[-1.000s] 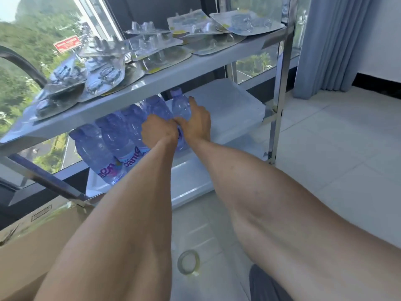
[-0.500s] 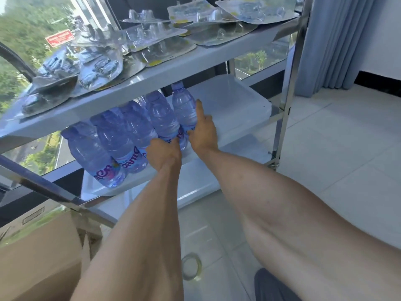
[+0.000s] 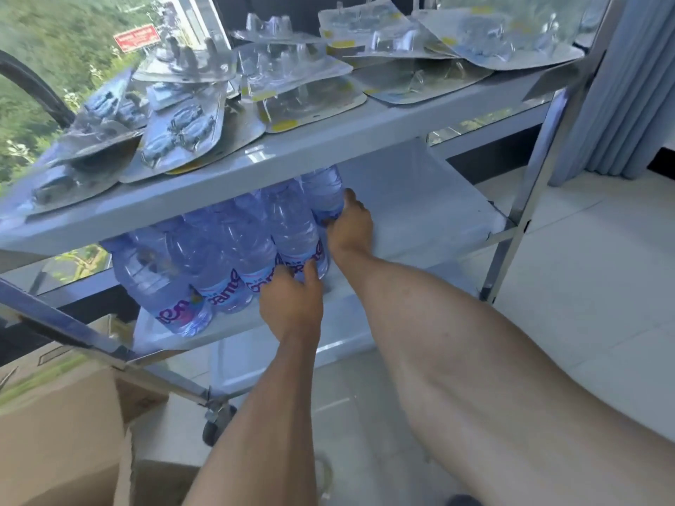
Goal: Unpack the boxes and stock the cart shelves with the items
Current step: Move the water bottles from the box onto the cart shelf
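Water bottles, clear blue with pink-lettered labels, stand packed in rows on the middle shelf of the cart, filling its left half while its right half is bare. We see our left hand at the front of the group, fingers curled round the lower part of the front right bottle, just over its label. Our right hand reaches further in along the right side of the group, and its fingers wrap the bottle behind, the thumb lying up along its side. Both forearms stretch from the bottom of the view up to the shelf. The top shelf above the bottles is covered with flat clear blister packs on card backing, overlapping one another from the left edge to the right. Beneath the middle shelf a lower shelf shows, pale like the others. The cart's shiny metal frame runs down to a small wheel on the tiled floor. A brown cardboard box sits at the lower left, just beside the cart's corner. A grey curtain hangs at the right, and green trees show through the window behind the cart.
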`<state>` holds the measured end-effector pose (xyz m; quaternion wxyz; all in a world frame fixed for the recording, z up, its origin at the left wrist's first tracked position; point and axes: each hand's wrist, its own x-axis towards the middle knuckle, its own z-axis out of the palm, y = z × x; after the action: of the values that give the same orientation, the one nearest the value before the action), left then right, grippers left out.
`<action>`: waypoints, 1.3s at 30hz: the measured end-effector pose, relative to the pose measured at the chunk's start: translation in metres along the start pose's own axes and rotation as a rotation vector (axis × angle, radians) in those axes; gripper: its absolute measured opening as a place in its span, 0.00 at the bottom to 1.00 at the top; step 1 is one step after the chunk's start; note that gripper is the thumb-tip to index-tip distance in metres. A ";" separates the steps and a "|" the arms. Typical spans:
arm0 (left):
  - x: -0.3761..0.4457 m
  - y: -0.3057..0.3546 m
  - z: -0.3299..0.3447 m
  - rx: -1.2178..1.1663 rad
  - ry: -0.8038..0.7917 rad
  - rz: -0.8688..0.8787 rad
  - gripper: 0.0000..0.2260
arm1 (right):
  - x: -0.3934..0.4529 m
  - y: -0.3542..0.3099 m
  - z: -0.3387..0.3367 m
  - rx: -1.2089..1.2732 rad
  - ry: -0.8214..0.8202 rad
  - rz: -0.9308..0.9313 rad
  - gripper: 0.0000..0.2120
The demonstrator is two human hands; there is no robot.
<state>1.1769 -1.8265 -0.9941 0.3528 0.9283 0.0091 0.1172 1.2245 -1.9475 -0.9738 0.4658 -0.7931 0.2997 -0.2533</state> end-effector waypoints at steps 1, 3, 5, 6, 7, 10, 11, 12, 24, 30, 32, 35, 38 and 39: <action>0.002 -0.003 0.001 0.031 0.014 0.030 0.18 | 0.007 -0.001 0.001 0.000 -0.021 0.003 0.14; 0.006 -0.009 0.004 0.057 0.054 0.072 0.18 | 0.020 0.001 0.005 0.012 -0.049 0.001 0.14; 0.006 -0.013 0.009 0.069 0.097 0.095 0.18 | 0.032 0.006 0.012 0.032 -0.063 -0.016 0.14; 0.005 -0.015 0.013 0.073 0.115 0.102 0.18 | 0.037 0.009 0.015 0.045 -0.060 -0.028 0.15; 0.003 -0.017 0.016 0.075 0.124 0.102 0.17 | 0.042 0.012 0.019 0.063 -0.054 -0.033 0.15; -0.002 -0.026 0.021 0.086 0.102 0.107 0.16 | 0.054 0.014 0.029 0.081 -0.040 -0.023 0.19; -0.002 -0.028 0.023 0.101 0.088 0.116 0.17 | 0.057 0.015 0.032 0.079 -0.027 -0.024 0.19; -0.002 -0.029 0.023 0.116 0.078 0.122 0.19 | 0.059 0.014 0.034 0.079 -0.014 -0.022 0.19; -0.003 -0.017 0.025 0.170 0.142 0.070 0.20 | 0.065 0.021 0.056 0.105 0.073 -0.035 0.21; -0.001 -0.007 0.032 0.212 0.163 -0.007 0.21 | 0.074 0.034 0.059 0.023 0.051 -0.089 0.23; -0.002 -0.008 0.033 0.203 0.172 -0.002 0.21 | 0.075 0.035 0.062 0.016 0.055 -0.097 0.23; -0.001 -0.010 0.032 0.214 0.163 0.020 0.20 | 0.074 0.031 0.064 0.015 0.068 -0.089 0.23; -0.002 -0.010 0.032 0.233 0.154 0.037 0.20 | 0.076 0.028 0.067 -0.018 0.070 -0.062 0.24; -0.001 -0.010 0.033 0.234 0.151 0.039 0.20 | 0.076 0.027 0.069 -0.023 0.081 -0.055 0.24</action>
<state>1.1835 -1.8405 -1.0244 0.2383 0.9515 0.0311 0.1918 1.3175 -1.9723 -1.0187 0.4370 -0.7955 0.2991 -0.2944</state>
